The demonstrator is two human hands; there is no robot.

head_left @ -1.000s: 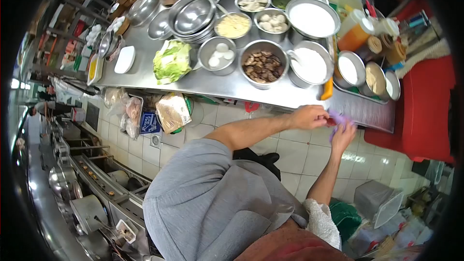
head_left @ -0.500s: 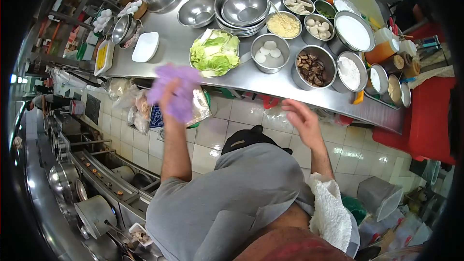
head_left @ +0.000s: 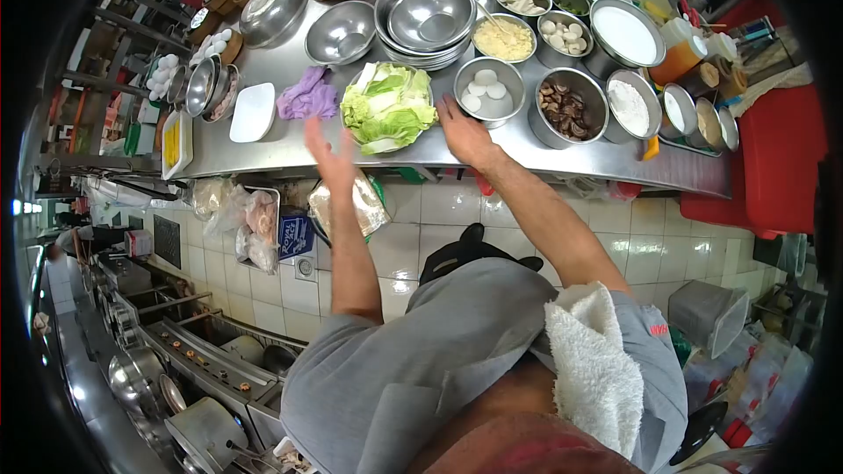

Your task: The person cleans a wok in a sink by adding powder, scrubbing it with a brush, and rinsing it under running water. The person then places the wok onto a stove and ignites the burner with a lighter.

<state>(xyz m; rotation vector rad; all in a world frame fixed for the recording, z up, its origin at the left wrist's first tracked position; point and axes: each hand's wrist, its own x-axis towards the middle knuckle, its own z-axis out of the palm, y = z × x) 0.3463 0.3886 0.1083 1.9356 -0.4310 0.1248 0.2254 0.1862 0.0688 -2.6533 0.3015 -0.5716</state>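
Note:
My left hand (head_left: 329,156) is blurred, fingers apart and holding nothing, at the front left of the napa cabbage leaves (head_left: 386,105). These leaves fill a round bowl near the counter's front edge. My right hand (head_left: 465,133) lies between that bowl and a metal pot (head_left: 489,116) holding several white, egg-like rounds. Its fingers are stretched forward and cover the place of the pot's handle; whether they touch the handle or the bowl, I cannot tell. A crumpled purple cloth (head_left: 307,95) rests on the counter left of the cabbage, beside a white dish (head_left: 253,112).
Stacked steel bowls (head_left: 430,17) stand behind the cabbage. To the right are a pot of dark mushroom pieces (head_left: 571,110), chopped garlic (head_left: 503,38) and containers of white powder (head_left: 630,105). A stove (head_left: 206,347) runs behind me on the left. A red bin (head_left: 781,167) stands at right.
My left hand has let go of the purple cloth, which now lies on the counter. My right hand has reached forward and left, from over the floor to beside the cabbage bowl.

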